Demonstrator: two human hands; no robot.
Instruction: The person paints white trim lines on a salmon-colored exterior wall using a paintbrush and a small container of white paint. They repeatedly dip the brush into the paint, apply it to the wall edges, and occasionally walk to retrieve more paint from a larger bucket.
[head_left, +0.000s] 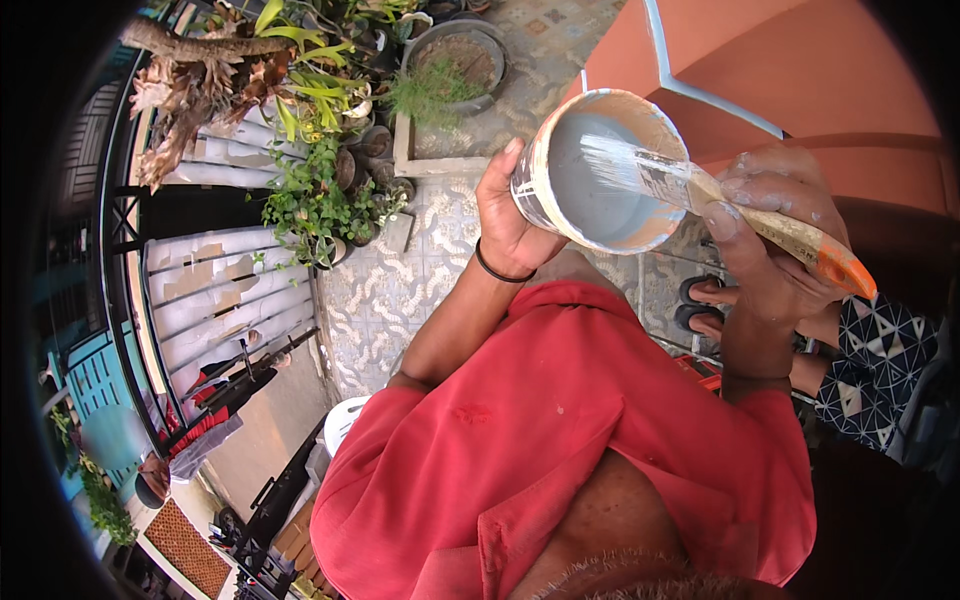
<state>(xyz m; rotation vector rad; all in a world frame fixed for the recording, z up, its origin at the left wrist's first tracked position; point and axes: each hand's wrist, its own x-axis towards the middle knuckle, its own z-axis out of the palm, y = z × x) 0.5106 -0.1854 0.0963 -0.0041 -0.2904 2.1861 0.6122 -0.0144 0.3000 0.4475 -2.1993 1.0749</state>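
Note:
My left hand (514, 214) grips a paint-smeared plastic tub (536, 180) by its side and holds it tilted, its mouth facing me. Grey-blue paint (592, 191) lies in the tub. In my right hand (787, 225) is a flat paintbrush (701, 187) with a pale wooden handle and an orange tip. The brush's whitish, paint-wet bristles are over the tub's mouth; whether they touch the paint I cannot tell. Smears of paint mark my right fingers.
An orange-painted wall (750, 67) with a light blue edge line stands at upper right. Potted plants (322, 180) and a slatted fence (225, 292) line the left. Patterned tiles (390, 300) cover the floor. Another person's sandalled feet (705, 307) are at right, near a white plastic chair's counterpart (345, 420) at left.

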